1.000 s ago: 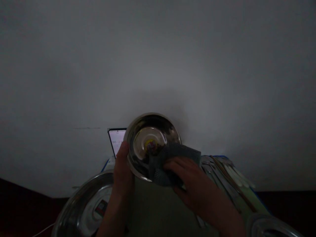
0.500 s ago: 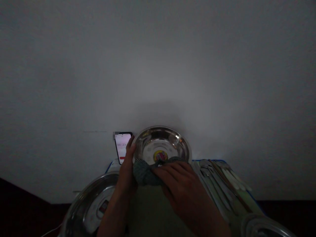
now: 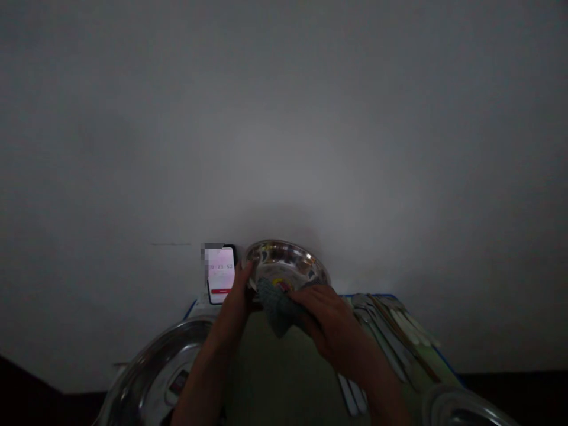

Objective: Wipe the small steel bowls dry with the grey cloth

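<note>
My left hand (image 3: pixel 237 305) grips the left rim of a small steel bowl (image 3: pixel 288 264) held up in front of the wall, thumb over the edge. A yellow and red sticker shows inside the bowl near its near edge. My right hand (image 3: pixel 326 319) is closed on a grey cloth (image 3: pixel 275 305) and presses it against the bowl's near rim and underside. The cloth hangs a little below the bowl between my two hands.
A lit phone (image 3: pixel 220 273) leans against the wall left of the bowl. A large steel plate (image 3: pixel 153 370) lies at lower left. Several spoons and utensils (image 3: pixel 390 331) lie in a row at right. Another steel rim (image 3: pixel 461 405) shows at lower right.
The bowl has tilted from facing me to nearly level and moved farther away. My right hand slid the cloth from inside the bowl to its near rim. The view shifted slightly.
</note>
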Demonstrator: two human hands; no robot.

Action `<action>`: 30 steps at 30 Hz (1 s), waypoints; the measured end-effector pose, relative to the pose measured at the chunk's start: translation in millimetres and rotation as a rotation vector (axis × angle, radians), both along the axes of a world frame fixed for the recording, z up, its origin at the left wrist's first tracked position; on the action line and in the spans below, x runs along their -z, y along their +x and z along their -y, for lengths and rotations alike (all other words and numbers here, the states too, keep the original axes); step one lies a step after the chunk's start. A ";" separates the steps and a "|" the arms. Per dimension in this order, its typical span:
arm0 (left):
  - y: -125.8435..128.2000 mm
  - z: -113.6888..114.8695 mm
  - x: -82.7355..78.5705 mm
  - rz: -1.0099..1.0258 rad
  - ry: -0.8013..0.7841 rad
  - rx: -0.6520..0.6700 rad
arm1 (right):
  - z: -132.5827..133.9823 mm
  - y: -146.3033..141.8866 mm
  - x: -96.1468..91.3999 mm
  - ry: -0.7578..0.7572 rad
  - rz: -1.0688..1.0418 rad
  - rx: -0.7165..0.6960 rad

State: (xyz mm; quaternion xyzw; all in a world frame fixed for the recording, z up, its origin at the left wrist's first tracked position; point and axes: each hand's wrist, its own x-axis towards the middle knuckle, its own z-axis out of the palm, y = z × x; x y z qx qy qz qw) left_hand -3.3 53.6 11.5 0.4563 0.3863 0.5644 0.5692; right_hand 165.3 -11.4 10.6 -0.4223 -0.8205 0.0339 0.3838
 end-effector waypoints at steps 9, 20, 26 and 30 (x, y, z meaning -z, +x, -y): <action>-23.9 -2.7 3.5 -0.623 0.552 -0.320 | 15.3 35.1 3.5 -0.242 -0.431 -0.028; -37.3 26.4 -21.3 -0.677 0.519 -0.202 | 10.4 47.0 10.4 -0.265 -0.532 0.016; -20.3 47.0 -37.8 -1.007 0.649 0.097 | 19.3 29.2 -3.7 -0.219 -0.303 0.067; -6.8 49.5 -39.0 -1.022 0.609 0.079 | 11.4 20.7 -4.8 -0.279 -0.369 0.041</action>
